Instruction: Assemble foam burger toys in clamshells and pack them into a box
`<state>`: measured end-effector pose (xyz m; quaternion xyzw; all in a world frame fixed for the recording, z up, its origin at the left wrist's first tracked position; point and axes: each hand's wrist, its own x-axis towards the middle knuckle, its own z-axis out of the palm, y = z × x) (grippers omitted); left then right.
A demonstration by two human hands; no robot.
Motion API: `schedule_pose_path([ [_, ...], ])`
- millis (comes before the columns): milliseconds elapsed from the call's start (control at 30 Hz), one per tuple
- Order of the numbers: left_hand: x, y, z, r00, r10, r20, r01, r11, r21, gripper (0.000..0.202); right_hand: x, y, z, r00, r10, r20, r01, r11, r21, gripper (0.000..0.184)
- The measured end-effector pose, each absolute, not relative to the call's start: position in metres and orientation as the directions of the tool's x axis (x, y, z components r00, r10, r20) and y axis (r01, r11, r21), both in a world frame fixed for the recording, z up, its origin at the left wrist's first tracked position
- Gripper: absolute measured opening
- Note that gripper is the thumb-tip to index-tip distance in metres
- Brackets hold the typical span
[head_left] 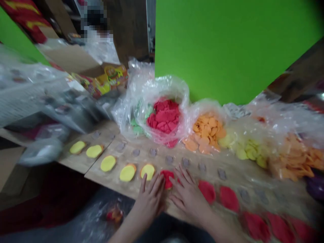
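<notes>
A red, soft-looking disc [167,179] lies on the brown work surface between my hands. My left hand [151,193] rests flat from its left, fingers stretched out, with the fingertips at the disc's edge and beside a yellow disc [147,171]. From the right, my right hand [188,193] spreads its fingers over the disc's other edge; part of another red piece shows under them. More red discs [229,198] run off to the right. Several yellow discs with orange edges [108,163] form a row on the left. Motion blurs some detail.
Small grey pieces [169,159] line the surface behind the discs. Clear bags hold red pieces [165,114], orange pieces [209,126], yellow pieces [250,150] and green ones. A green panel [227,50] stands behind. At the back left are a cardboard box [72,57] and another person.
</notes>
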<state>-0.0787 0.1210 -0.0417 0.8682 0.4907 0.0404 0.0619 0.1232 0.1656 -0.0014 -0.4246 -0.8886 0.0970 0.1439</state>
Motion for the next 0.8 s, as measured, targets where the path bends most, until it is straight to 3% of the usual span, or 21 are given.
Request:
schedule_pose_path([
  [133, -0.083, 0.129, -0.052, 0.549, 0.836, 0.025, 0.827, -0.547, 0.127, 0.082, 0.114, 0.252, 0.038, -0.443, 0.827, 0.346, 0.723, 0.557, -0.408, 0.031],
  [267, -0.087, 0.134, -0.057, 0.598, 0.797, 0.089, 0.794, -0.604, 0.074, 0.082, 0.078, 0.348, 0.050, -0.325, 0.923, 0.207, 0.855, 0.380, -0.353, 0.034],
  [433, -0.094, 0.132, -0.059, 0.556, 0.743, 0.372, 0.798, -0.603, 0.013, 0.065, 0.045, 0.379, 0.002, -0.131, 0.983, 0.127, 0.942, 0.163, -0.292, 0.048],
  [500, -0.098, 0.139, -0.045, 0.452, 0.777, 0.437, 0.825, -0.551, 0.126, 0.058, 0.041, 0.372, -0.013, -0.097, 0.988, 0.117, 0.953, 0.126, -0.276, 0.048],
  [667, -0.105, 0.233, 0.019, 0.059, 0.921, 0.386, 0.698, -0.315, 0.644, 0.037, 0.041, 0.364, -0.018, -0.077, 0.986, 0.149, 0.954, 0.116, -0.275, 0.042],
  [733, -0.105, 0.299, 0.043, -0.056, 0.938, 0.341, 0.645, -0.227, 0.730, 0.034, 0.044, 0.367, -0.014, -0.077, 0.983, 0.164, 0.949, 0.122, -0.291, 0.036],
  [800, -0.106, 0.363, 0.056, -0.134, 0.964, 0.228, 0.707, -0.068, 0.704, 0.034, 0.047, 0.369, -0.012, -0.094, 0.981, 0.168, 0.938, 0.144, -0.316, 0.031],
])
